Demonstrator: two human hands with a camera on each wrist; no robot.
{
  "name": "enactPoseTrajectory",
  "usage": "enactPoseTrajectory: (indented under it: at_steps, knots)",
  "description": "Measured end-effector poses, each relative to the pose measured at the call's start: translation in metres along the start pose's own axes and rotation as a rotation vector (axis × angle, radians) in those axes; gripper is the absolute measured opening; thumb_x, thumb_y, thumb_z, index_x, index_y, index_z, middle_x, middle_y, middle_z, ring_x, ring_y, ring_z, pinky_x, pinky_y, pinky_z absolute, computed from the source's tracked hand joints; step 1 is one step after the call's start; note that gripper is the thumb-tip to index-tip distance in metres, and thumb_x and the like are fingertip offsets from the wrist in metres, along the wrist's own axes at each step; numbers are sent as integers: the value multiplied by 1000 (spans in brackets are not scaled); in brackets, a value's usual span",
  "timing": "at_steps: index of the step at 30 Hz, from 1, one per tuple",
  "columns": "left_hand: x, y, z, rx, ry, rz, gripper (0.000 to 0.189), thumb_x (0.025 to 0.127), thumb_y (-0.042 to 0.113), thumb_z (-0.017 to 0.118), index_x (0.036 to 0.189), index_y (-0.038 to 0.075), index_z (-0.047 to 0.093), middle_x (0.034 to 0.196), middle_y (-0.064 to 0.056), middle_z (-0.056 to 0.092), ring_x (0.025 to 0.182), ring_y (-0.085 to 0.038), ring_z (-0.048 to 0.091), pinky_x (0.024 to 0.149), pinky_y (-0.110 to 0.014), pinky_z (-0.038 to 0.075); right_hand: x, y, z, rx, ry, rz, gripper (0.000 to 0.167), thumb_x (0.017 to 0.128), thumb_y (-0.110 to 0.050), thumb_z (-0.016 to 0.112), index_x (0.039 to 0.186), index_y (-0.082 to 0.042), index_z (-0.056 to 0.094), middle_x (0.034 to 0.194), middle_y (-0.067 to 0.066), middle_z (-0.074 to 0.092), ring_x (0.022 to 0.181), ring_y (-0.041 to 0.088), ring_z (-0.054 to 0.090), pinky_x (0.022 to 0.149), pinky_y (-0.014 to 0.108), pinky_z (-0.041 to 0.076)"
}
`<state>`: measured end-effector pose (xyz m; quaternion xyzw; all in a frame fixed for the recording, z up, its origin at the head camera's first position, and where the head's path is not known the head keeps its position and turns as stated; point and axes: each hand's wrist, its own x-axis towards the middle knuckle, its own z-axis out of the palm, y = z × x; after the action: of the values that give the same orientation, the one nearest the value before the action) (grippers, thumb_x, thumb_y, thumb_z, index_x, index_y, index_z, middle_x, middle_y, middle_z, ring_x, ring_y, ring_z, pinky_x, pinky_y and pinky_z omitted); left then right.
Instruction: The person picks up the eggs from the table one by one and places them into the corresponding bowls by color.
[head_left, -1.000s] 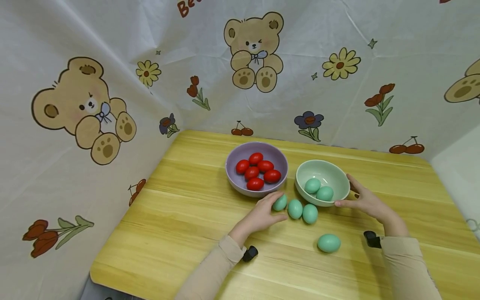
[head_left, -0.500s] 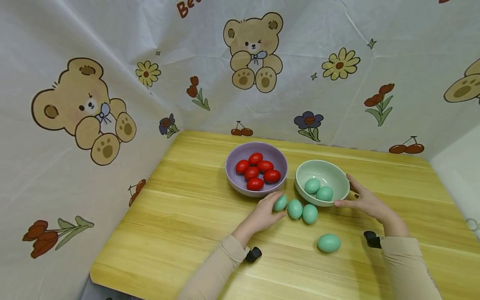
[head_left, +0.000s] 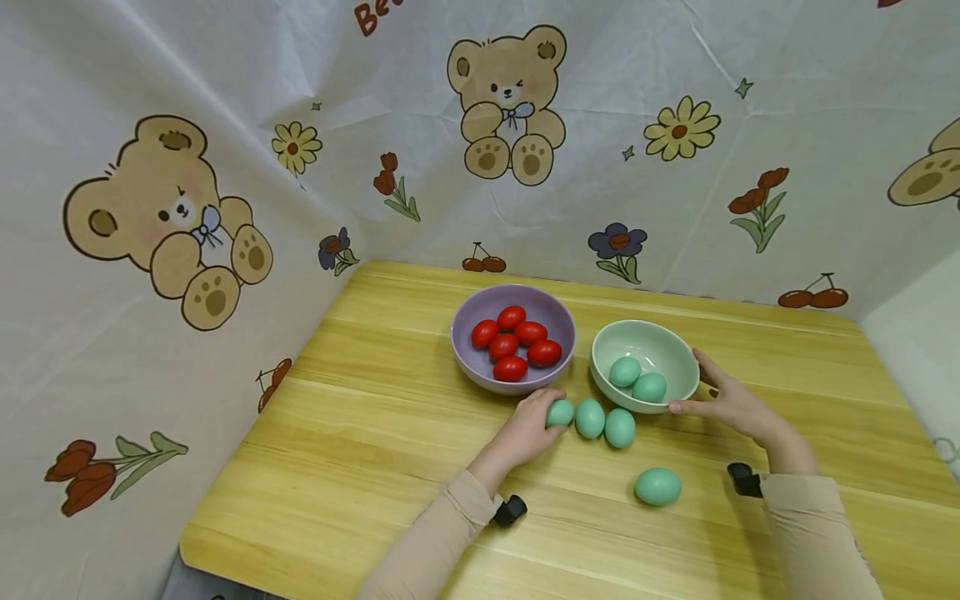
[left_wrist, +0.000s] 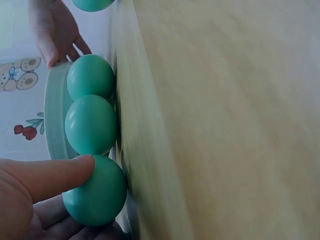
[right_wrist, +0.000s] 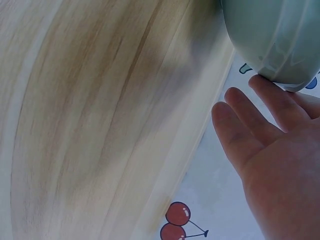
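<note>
My left hand (head_left: pixel 527 429) pinches a green egg (head_left: pixel 559 413) on the table, thumb on the near side and fingers round the far side. In the left wrist view the thumb presses on that egg (left_wrist: pixel 96 195). Two more green eggs (head_left: pixel 590 418) stand in a row beside it, before the pale green bowl (head_left: pixel 686 354). Two green eggs (head_left: pixel 626 372) lie in this bowl. My right hand (head_left: pixel 738 410) touches the bowl's right side with thumb and fingertips; its fingers are extended in the right wrist view.
A purple bowl (head_left: pixel 459 350) with several red eggs (head_left: pixel 503 346) stands left of the green bowl, just beyond my left hand. A single green egg (head_left: pixel 658 487) lies nearer on the wooden table (head_left: pixel 360 433). A printed bear cloth (head_left: pixel 420 108) hangs behind.
My left hand has closed its thumb and fingers onto the leftmost green egg, which has shifted slightly nearer. The right hand and both bowls stay where they were.
</note>
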<state>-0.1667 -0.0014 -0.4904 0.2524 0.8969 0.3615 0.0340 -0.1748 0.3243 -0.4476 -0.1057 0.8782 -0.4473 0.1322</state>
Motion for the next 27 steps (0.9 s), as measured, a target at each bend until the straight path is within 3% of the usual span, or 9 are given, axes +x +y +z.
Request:
enactPoseTrajectory:
  at_steps: [7, 18, 27]
  knots:
    - [-1, -2, -2, -26, -6, -48, 45, 84, 10, 69, 126, 4, 52, 122, -9, 55, 112, -21, 50, 94, -30, 41, -1, 0, 0, -6, 0, -7, 104, 83, -21, 71, 146, -2, -9, 146, 33, 4, 128, 54, 12, 94, 70, 20]
    - [-3, -2, -6, -20, -69, -87, 45, 87, 15, 66, 129, 9, 51, 125, -6, 53, 116, -23, 47, 96, -32, 40, 0, 0, 0, -1, -1, 1, 104, 82, -21, 71, 146, -3, -9, 146, 34, 5, 129, 53, 12, 94, 70, 20]
    - [-5, 4, -11, -29, -72, -67, 45, 88, 17, 65, 129, 7, 51, 124, -7, 54, 116, -23, 47, 96, -31, 39, 0, 0, 0, -11, -5, 4, 104, 83, -21, 71, 147, -4, -9, 146, 34, 6, 128, 54, 14, 93, 70, 22]
